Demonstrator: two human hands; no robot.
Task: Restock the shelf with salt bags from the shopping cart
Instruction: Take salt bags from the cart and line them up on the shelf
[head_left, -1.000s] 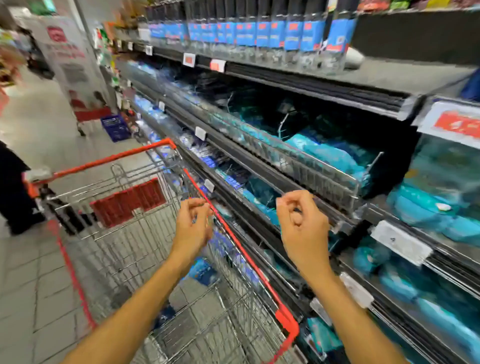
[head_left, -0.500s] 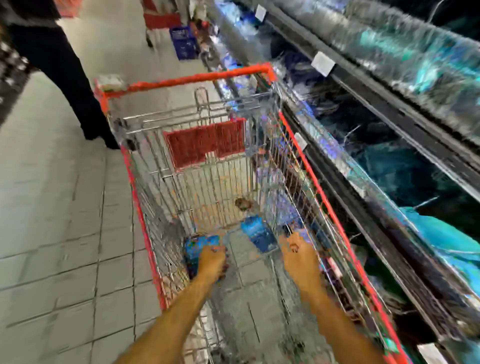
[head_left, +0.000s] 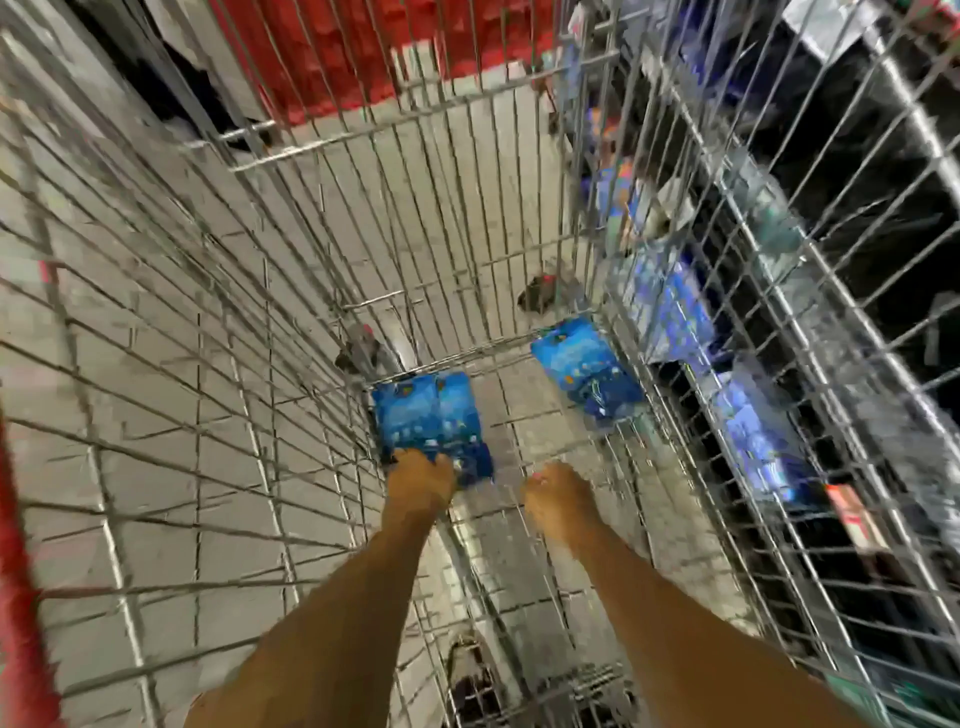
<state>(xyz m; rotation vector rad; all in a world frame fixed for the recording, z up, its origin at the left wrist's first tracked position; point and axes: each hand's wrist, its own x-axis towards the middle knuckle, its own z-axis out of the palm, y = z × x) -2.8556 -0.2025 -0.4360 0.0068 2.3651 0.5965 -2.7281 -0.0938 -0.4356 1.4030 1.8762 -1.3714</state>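
My left hand (head_left: 421, 480) pinches the near salt bag (head_left: 428, 421), right hand (head_left: 558, 499) loosely curled and empty, second bag (head_left: 584, 376) lying just beyond it, long axis diagonal.

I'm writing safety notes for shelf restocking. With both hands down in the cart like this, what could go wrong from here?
1. The left hand seems to grip only the near edge of a blue salt bag; lifted that way, it could slip or tear.
2. The right hand hangs empty, short of the second bag by the cart's wire wall; fingers might scrape the wires.
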